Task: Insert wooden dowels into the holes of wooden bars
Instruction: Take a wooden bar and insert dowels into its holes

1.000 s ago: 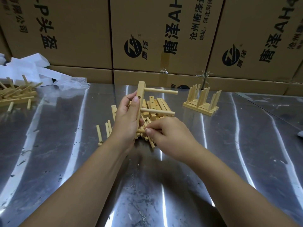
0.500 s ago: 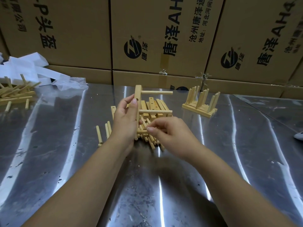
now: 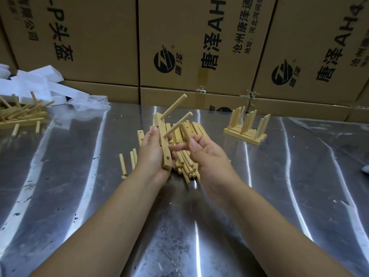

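Since a moment ago, we are tipping the bar (image 3: 162, 136) in our left hand (image 3: 151, 152) so its two seated dowels (image 3: 177, 124) are pointing up and away, and our right hand (image 3: 207, 152) is coming up from the pile (image 3: 185, 166) on the surface (image 3: 79, 186) with a fresh dowel (image 3: 185, 131). Our left hand is curling round the bar's middle, leaving its empty lower hole (image 3: 168, 157) facing us; our right thumb and fingers (image 3: 176, 147) are pinching the fresh dowel just beside the bar. We are probably lining it up for that hole. Finished racks (image 3: 245, 128) are standing well apart.
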